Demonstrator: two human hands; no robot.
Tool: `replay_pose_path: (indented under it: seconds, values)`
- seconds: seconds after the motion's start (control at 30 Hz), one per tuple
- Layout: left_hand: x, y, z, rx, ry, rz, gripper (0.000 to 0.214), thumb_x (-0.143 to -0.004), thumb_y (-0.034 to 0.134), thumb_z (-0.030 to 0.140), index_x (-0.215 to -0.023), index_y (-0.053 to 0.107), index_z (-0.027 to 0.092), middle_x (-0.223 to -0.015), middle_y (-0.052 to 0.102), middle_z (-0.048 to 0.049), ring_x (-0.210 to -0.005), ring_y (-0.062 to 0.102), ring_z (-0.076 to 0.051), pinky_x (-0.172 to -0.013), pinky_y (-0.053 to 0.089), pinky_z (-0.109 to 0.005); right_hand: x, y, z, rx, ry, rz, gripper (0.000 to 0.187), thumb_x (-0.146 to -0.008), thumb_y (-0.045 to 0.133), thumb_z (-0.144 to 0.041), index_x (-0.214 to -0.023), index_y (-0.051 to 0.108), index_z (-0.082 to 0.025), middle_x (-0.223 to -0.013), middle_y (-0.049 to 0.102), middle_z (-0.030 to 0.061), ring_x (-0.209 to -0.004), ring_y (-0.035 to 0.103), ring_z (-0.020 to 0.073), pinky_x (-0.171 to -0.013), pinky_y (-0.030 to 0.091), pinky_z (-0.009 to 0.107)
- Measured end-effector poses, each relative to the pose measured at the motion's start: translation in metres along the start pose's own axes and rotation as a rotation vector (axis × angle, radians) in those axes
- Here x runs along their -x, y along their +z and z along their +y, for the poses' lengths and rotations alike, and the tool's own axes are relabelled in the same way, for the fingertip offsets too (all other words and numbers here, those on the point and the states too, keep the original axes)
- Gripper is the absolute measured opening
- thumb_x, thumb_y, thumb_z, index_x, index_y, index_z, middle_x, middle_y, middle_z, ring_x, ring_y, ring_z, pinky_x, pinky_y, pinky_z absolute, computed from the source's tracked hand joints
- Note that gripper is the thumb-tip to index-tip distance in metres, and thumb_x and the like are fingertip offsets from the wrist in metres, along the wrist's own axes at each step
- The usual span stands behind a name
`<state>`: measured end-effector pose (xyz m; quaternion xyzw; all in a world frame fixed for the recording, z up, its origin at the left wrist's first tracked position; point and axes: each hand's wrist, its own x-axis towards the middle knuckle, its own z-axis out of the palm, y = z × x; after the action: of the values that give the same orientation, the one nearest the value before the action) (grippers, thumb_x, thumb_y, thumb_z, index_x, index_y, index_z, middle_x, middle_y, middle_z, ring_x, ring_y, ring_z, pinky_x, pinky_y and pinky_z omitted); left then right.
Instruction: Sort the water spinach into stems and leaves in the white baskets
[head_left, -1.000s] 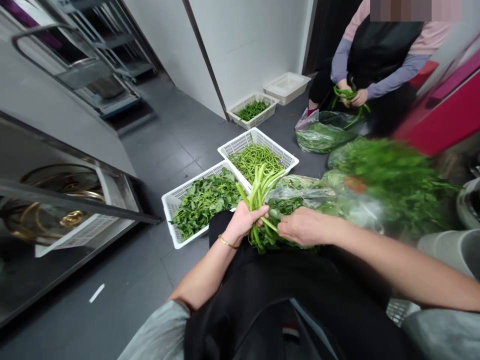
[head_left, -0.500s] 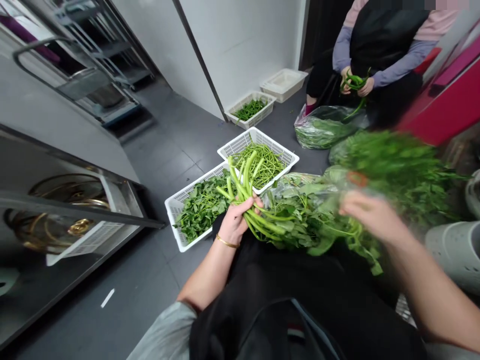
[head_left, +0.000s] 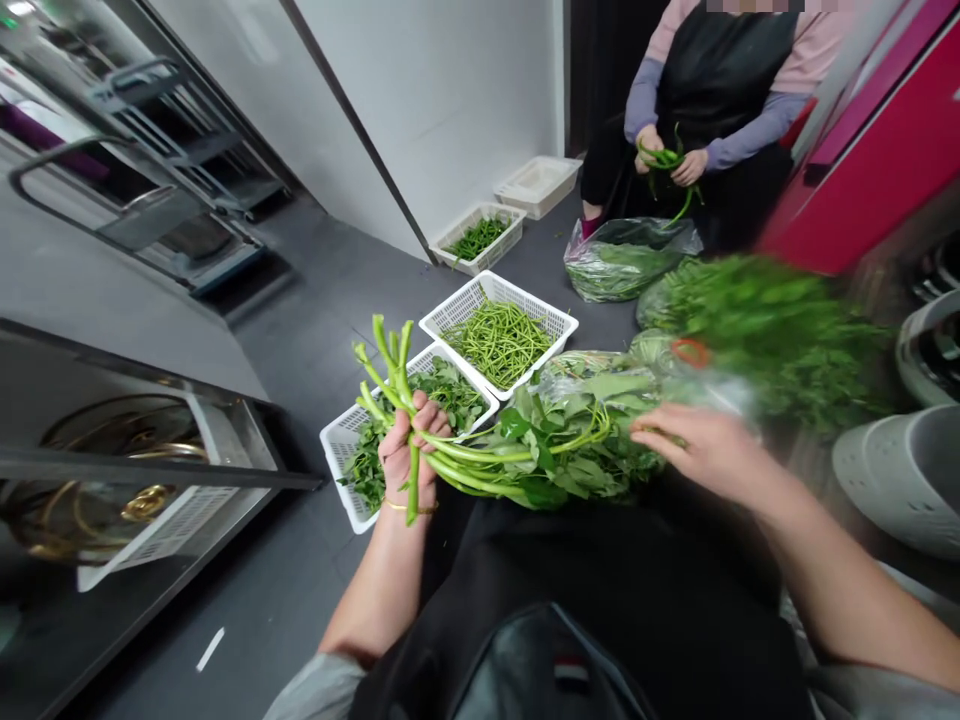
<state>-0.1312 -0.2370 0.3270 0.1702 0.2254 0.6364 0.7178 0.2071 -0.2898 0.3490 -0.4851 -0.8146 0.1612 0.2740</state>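
Note:
My left hand (head_left: 409,450) is closed round the thick stem ends of a bunch of leafy green stalks (head_left: 525,455), cut ends pointing up and left. The bunch lies across my lap in front of my black apron. My right hand (head_left: 701,455) is at the leafy end, fingers stretched toward the leaves and slightly blurred, with nothing clearly in it. Just beyond my left hand, a white basket (head_left: 341,445) on the floor holds picked leaves. A second white basket (head_left: 480,290) beside it holds bare green stems.
A big bagged heap of greens (head_left: 765,330) lies to my right. Another person's hands (head_left: 667,160) hold green stalks over a plastic bag (head_left: 622,265). Two more white baskets (head_left: 480,235) stand by the wall. A steel unit (head_left: 150,470) is on the left, a grey tub (head_left: 900,470) on the right.
My left hand has swung the bunch's stem ends left, over the leaf basket. My right hand went out to the right with leaves, and now is back at the leafy end.

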Motion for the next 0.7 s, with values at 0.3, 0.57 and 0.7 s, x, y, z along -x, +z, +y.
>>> replay_pose_path:
  seconds: [0.3, 0.57, 0.7]
  values:
    - [0.004, 0.007, 0.002, 0.118, 0.088, 0.019, 0.016, -0.092, 0.047, 0.026, -0.079, 0.043, 0.016, -0.056, 0.04, 0.0065, -0.038, 0.037, -0.001, -0.036, 0.032, -0.006, -0.023, 0.044, -0.016, 0.172, -0.057, -0.159, 0.025, -0.09, 0.05, -0.025, -0.106, 0.067, -0.015, -0.096, 0.072, 0.0101, -0.075, 0.068, 0.0197, -0.066, 0.051, 0.029]
    - [-0.003, -0.014, -0.003, 0.096, 0.041, 0.142, 0.013, -0.091, 0.044, 0.017, -0.08, 0.05, 0.013, -0.061, 0.048, 0.0029, -0.045, 0.044, -0.002, -0.041, 0.039, -0.008, -0.039, 0.059, -0.007, -0.228, -0.08, -0.101, 0.023, -0.088, 0.052, -0.028, -0.082, 0.07, -0.016, -0.076, 0.07, 0.0058, -0.066, 0.063, 0.0161, -0.063, 0.048, 0.027]
    - [-0.005, -0.024, -0.008, 0.039, 0.005, 0.224, 0.009, -0.088, 0.049, 0.014, -0.081, 0.053, 0.011, -0.063, 0.05, 0.0018, -0.047, 0.046, -0.002, -0.043, 0.039, -0.01, -0.024, 0.035, 0.016, -0.526, 0.352, 0.356, 0.022, -0.083, 0.055, -0.036, -0.074, 0.066, -0.02, -0.056, 0.061, -0.0014, -0.046, 0.051, 0.0125, -0.048, 0.043, 0.025]
